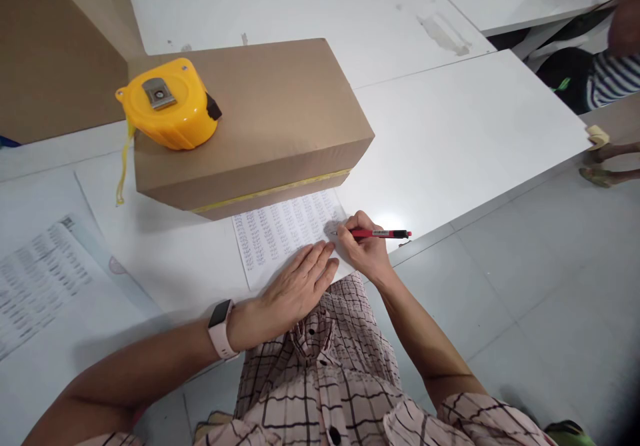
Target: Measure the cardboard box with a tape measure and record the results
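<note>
A printed sheet (280,233) full of small rows lies at the near edge of the white table (450,133). My left hand (295,289) rests flat on the sheet's near edge, fingers stretched out. My right hand (363,246) grips a red pen (380,234), its tip touching the sheet's right side. Just behind the sheet stands a brown cardboard box (270,113), partly covering the sheet's far edge. A yellow tape measure (167,103) sits on the box's left end, its yellow strap hanging down. A strip of yellow tape runs along the box's front side.
A larger cardboard box (55,53) stands at the far left. Another printed sheet (40,279) lies on the table at the left. A second person in a striped top (615,76) is at the far right, feet in sandals on the tiled floor.
</note>
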### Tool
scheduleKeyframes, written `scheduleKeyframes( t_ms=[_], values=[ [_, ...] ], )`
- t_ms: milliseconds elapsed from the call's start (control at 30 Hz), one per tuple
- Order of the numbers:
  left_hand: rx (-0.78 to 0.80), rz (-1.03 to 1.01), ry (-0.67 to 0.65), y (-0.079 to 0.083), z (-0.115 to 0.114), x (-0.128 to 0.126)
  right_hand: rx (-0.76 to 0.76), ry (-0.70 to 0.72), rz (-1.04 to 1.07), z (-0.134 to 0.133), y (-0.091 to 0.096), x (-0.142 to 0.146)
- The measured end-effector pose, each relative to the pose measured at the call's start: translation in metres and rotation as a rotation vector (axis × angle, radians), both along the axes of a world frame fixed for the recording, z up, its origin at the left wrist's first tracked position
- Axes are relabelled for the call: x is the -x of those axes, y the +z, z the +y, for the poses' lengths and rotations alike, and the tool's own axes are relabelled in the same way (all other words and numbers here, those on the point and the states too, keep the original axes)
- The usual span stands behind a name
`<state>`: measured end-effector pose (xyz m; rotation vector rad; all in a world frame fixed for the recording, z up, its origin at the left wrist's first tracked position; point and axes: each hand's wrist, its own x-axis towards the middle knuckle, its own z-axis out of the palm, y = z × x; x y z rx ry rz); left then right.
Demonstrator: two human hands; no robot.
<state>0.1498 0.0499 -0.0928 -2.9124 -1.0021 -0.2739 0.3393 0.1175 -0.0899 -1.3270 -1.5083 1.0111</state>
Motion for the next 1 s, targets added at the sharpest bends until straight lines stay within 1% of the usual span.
scheduleKeyframes(
  t_ms=[100, 300, 400, 600, 733, 867, 933, 1000],
  values=[
    [0.006, 0.001, -0.003, 0.0011, 0.0001, -0.0005, 0.002, 0.009, 0.005, 0.0009, -0.0003, 0.0],
    [0.001, 0.007, -0.005, 0.0047, 0.0002, 0.0002, 0.01, -0.018, 0.036, 0.0012, -0.0014, 0.0004],
    [0.004, 0.02, -0.003, 0.0035, -0.0002, 0.0008, 0.026, -0.023, 0.05, 0.0007, -0.0019, 0.0005],
    [0.024, 0.002, 0.006, -0.0001, -0.001, 0.0008, 0.028, -0.005, 0.0, 0.0013, -0.0016, -0.0003],
    [0.021, -0.022, 0.003, -0.0022, -0.0008, 0.0003, 0.032, -0.004, 0.026, 0.002, -0.0002, -0.0001],
    [0.023, -0.021, 0.002, -0.0009, -0.0006, 0.0004, 0.02, -0.011, 0.026, 0.0003, -0.0013, 0.0022],
    [0.03, -0.008, -0.01, 0.0013, -0.0004, 0.0016, -0.008, -0.054, 0.028, -0.0009, -0.0018, 0.0014],
    [0.038, 0.0, -0.028, 0.0032, -0.0002, 0.0033, -0.058, -0.142, 0.025, 0.0002, -0.001, -0.004]
  ],
)
